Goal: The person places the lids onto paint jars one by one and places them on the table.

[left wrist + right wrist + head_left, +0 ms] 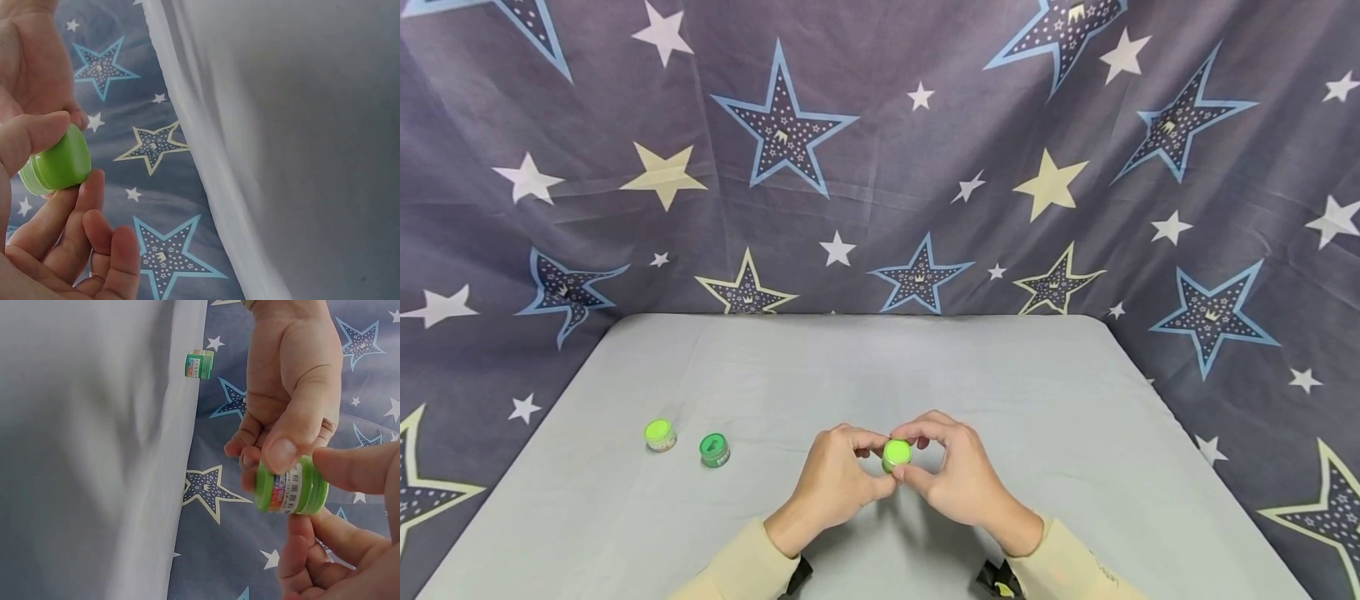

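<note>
Between both hands is a small lime-green screw-top jar (897,455), held above the table with its bright lid facing up in the head view. My left hand (838,477) pinches it from the left with thumb and fingers. From the other side, my right hand (957,473) grips it, thumb in front and index finger behind. The right wrist view shows a printed label round the middle of the jar (290,487). In the left wrist view, the left thumb and fingertips press against the green jar (62,162). Whether the lid is turned cannot be seen.
Two more small jars stand on the left of the grey-covered table (1000,375): one with a lime lid (660,435) and, just right of it, one with a dark green lid (715,450). A star-patterned cloth (865,208) hangs behind and beside the table.
</note>
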Demonstrator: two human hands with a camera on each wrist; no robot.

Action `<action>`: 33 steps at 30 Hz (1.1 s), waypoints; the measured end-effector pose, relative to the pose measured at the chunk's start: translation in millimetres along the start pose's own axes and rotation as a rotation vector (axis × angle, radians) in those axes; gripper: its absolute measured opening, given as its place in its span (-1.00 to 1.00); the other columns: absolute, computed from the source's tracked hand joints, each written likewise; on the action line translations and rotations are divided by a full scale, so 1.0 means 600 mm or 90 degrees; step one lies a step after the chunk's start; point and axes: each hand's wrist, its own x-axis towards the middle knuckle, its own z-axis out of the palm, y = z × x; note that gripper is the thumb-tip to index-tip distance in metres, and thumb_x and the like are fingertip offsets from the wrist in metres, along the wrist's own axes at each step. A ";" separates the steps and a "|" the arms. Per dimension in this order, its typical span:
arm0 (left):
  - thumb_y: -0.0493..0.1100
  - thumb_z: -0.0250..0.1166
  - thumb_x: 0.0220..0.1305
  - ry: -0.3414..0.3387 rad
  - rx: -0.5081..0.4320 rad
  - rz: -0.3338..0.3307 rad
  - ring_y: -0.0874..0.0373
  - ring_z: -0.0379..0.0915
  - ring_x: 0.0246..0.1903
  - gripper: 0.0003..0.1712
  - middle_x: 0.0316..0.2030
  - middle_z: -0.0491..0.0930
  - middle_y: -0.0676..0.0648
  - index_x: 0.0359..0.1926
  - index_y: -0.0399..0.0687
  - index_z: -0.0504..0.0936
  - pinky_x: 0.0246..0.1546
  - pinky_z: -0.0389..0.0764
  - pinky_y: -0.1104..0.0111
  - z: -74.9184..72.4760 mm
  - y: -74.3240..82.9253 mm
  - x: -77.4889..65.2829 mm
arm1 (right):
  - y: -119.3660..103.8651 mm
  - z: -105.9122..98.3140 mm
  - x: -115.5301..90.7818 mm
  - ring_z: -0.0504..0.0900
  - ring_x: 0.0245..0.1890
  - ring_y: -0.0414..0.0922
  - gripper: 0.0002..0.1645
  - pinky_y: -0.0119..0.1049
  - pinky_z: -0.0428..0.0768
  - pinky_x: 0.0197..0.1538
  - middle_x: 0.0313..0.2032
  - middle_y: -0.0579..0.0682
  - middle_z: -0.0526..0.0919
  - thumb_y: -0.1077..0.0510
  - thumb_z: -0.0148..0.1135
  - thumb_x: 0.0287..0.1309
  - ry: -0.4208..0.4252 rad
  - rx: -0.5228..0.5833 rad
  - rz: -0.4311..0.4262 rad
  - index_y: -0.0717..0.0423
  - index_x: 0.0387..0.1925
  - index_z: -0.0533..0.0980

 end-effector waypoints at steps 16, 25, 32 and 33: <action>-0.21 0.64 -0.09 0.018 0.000 -0.003 0.08 0.59 -0.21 -0.70 -0.32 0.72 0.26 -0.24 0.11 0.85 -0.20 0.57 0.34 0.001 0.000 0.000 | 0.002 0.014 -0.004 0.56 -0.32 -0.16 -0.62 -0.28 0.49 -0.20 -0.38 -0.26 0.63 0.14 0.71 -0.17 0.069 -0.021 0.039 -0.13 -0.32 0.65; -0.23 0.63 -0.09 0.017 0.002 0.002 0.16 0.57 -0.23 -0.69 -0.35 0.70 0.29 -0.24 0.11 0.84 -0.20 0.59 0.36 0.003 -0.002 0.000 | 0.004 0.021 -0.007 0.52 -0.38 -0.09 -0.55 -0.20 0.35 -0.15 -0.49 -0.13 0.56 0.00 0.72 -0.17 0.085 -0.034 0.061 -0.16 -0.41 0.51; -0.25 0.62 -0.10 0.015 -0.002 0.004 0.10 0.59 -0.21 -0.67 -0.33 0.72 0.27 -0.23 0.08 0.84 -0.19 0.59 0.34 0.003 -0.003 0.000 | 0.003 0.024 -0.009 0.48 -0.41 -0.14 -0.50 -0.18 0.25 -0.10 -0.50 -0.09 0.53 -0.11 0.72 -0.17 0.092 -0.054 0.068 -0.17 -0.43 0.48; -0.24 0.62 -0.10 0.015 -0.002 0.004 0.10 0.60 -0.21 -0.68 -0.33 0.72 0.27 -0.23 0.08 0.83 -0.19 0.59 0.34 0.003 -0.004 -0.001 | 0.003 0.024 -0.009 0.48 -0.41 -0.16 -0.50 -0.18 0.25 -0.10 -0.49 -0.10 0.53 -0.13 0.71 -0.17 0.091 -0.058 0.065 -0.17 -0.42 0.48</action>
